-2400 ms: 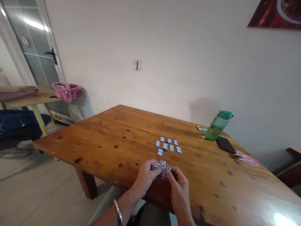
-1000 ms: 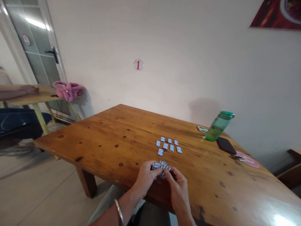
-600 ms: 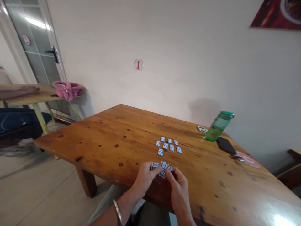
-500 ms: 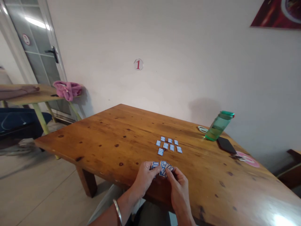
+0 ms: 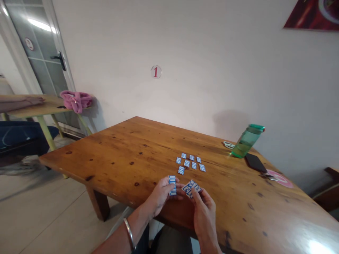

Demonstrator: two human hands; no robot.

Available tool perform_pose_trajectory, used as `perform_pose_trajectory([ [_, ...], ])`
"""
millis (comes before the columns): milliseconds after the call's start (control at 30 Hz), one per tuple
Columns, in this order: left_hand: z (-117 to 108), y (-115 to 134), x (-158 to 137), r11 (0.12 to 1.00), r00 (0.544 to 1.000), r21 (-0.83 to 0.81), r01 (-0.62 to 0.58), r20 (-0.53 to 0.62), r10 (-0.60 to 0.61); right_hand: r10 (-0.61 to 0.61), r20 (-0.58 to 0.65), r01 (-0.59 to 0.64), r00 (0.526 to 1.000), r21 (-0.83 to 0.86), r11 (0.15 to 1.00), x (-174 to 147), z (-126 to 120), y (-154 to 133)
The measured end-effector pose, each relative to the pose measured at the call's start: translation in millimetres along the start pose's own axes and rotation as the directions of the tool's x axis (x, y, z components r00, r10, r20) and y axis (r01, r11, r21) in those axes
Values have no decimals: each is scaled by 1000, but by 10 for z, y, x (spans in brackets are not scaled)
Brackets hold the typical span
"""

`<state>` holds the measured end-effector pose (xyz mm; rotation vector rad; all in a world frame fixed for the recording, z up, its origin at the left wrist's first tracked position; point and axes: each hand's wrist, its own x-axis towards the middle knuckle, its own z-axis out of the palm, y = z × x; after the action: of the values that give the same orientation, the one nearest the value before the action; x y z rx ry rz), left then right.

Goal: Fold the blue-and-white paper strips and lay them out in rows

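Near the front edge of the wooden table (image 5: 119,158), my left hand (image 5: 161,195) grips a small stack of blue-and-white cards (image 5: 172,185), thumb on top and fingers underneath. To its right, my right hand (image 5: 205,208) pinches a few fanned cards (image 5: 191,188) of the same pattern between thumb and fingers. The two groups are slightly apart. Beyond my hands, several similar small cards (image 5: 186,163) lie spread in loose rows on the tabletop. Their exact markings are too small to read.
A green bottle (image 5: 247,141) stands at the right, beside a dark phone-like slab (image 5: 255,163), a coiled white cable (image 5: 228,145), and keys on a pink disc (image 5: 279,178). At the left, another person's arms (image 5: 23,102) rest on a second table near a pink cloth (image 5: 76,100).
My hands have drawn apart, splitting the cards into two groups. The left group is now squared and turned upright. The cards on the table have not moved.
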<state>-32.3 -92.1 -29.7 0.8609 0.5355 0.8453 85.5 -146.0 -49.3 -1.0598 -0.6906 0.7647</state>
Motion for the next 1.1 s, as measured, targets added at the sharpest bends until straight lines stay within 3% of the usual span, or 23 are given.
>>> perform_pose_trajectory([
  [100, -6, -23, 10, 1000, 999, 2, -13, -49, 13, 2, -36, 0, 999, 34, 999, 11, -4, -3],
  [200, 28, -42, 23, 993, 990, 107, -40, -130, 54, 37, -75, -29, 996, 101, 994, 19, -13, -9],
  [300, 57, -46, 37, 982, 988, 185, -46, -138, 72, 55, -42, -49, 998, 121, 991, 13, -18, -13],
  [467, 60, -46, 65, 973, 987, 205, -106, -98, 128, 33, 54, -32, 998, -18, 999, -17, -3, -24],
  [633, 55, -60, 62, 944, 982, 304, -127, -94, 162, -5, 67, 17, 998, -180, 984, -27, 14, -52],
  [1100, 45, -37, 35, 914, 983, 385, -129, -69, 168, -58, 84, 83, 995, -346, 934, -12, 16, -43],
])
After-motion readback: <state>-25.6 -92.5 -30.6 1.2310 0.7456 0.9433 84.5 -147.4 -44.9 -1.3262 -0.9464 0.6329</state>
